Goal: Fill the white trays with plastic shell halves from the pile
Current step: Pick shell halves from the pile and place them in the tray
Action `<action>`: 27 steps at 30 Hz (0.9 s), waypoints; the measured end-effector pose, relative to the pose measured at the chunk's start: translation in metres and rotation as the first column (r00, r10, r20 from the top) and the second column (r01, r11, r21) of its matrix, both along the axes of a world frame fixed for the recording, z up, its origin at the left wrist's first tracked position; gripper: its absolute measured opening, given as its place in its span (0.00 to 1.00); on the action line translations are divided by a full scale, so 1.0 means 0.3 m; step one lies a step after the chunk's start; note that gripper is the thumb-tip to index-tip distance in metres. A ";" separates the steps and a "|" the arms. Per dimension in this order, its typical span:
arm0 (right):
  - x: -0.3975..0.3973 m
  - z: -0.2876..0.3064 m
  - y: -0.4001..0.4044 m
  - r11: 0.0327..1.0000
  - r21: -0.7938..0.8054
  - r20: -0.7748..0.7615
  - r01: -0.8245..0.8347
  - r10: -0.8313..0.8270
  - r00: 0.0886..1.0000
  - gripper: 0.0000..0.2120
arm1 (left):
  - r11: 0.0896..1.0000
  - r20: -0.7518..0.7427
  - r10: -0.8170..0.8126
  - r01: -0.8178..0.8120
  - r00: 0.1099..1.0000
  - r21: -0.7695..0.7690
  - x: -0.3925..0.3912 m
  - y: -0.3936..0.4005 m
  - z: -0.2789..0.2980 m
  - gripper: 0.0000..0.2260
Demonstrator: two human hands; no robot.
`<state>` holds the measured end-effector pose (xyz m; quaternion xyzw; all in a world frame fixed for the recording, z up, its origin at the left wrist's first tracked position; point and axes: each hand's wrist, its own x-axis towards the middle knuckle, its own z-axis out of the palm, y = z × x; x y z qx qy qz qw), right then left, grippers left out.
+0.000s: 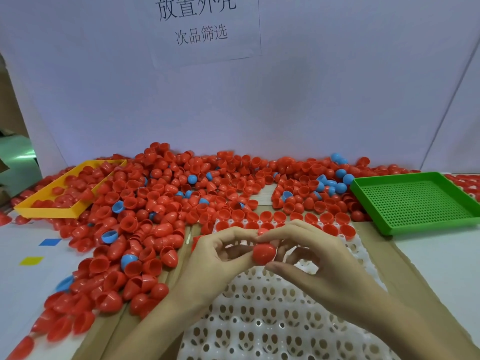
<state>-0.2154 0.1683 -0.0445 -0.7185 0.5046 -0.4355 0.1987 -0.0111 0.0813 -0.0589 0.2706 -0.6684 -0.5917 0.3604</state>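
Red plastic shell halves form a large pile [166, 203] spread across the table [428, 258], with a few blue halves [192, 179] mixed in among the red. Both hands are raised together over the white tray [259, 320], which lies directly in front of the person on a sheet of brown cardboard [384, 253]. The left hand [215, 258] has its fingers curled, with thumb and index finger pinching the red shell half [263, 253] from the left side. The right hand [319, 263] pinches the same piece from the right; its thumb lies below the dome and its index finger arches over the top. The dome (rounded side) faces the camera, so whether one half or two joined halves are held cannot be determined. A small second red piece [262, 231] shows at the fingertips above; what it is cannot be determined. The tray's far rows hold seated red halves [306, 220], open side up, while the near sockets show only perforated white plastic. A yellow tray [46, 209] sits at the far left, partly buried in the pile and containing red halves. A green perforated tray [415, 203] sits at the far right, touching the pile's edge. A white backboard [259, 105] stands behind the pile and carries a printed paper sign [205, 24]. Blue [50, 241] and yellow [31, 260] square markers lie on the table at the left.
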 end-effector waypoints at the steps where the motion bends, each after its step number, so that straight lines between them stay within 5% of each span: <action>1: 0.000 -0.001 0.000 1.000 0.011 -0.004 0.001 -0.001 1.000 0.15 | 0.995 0.014 0.055 -0.054 0.998 -0.086 0.000 0.002 -0.007 0.11; 6: -0.011 0.010 0.007 0.987 0.141 0.184 -0.078 0.051 0.981 0.10 | 0.942 -0.013 0.148 -0.145 0.989 -0.304 -0.007 0.007 -0.025 0.21; 13: -0.045 0.037 0.005 0.912 0.307 0.500 -0.273 0.090 0.861 0.13 | 0.942 0.051 0.119 -0.096 0.992 -0.321 -0.001 0.013 -0.017 0.10; 18: -0.036 0.032 0.001 0.953 0.274 0.368 -0.132 0.023 0.930 0.17 | 0.995 -0.050 0.039 -0.044 0.998 -0.089 -0.011 0.033 0.005 0.08; 22: -0.022 0.035 -0.001 0.950 0.284 0.404 -0.127 0.002 0.915 0.06 | 0.987 0.009 0.084 -0.082 0.996 -0.135 -0.006 0.030 0.004 0.08; 27: -0.029 0.023 -0.005 0.937 0.341 0.405 -0.079 -0.071 0.912 0.10 | 0.929 0.069 0.172 -0.139 0.983 -0.343 -0.017 0.045 -0.013 0.15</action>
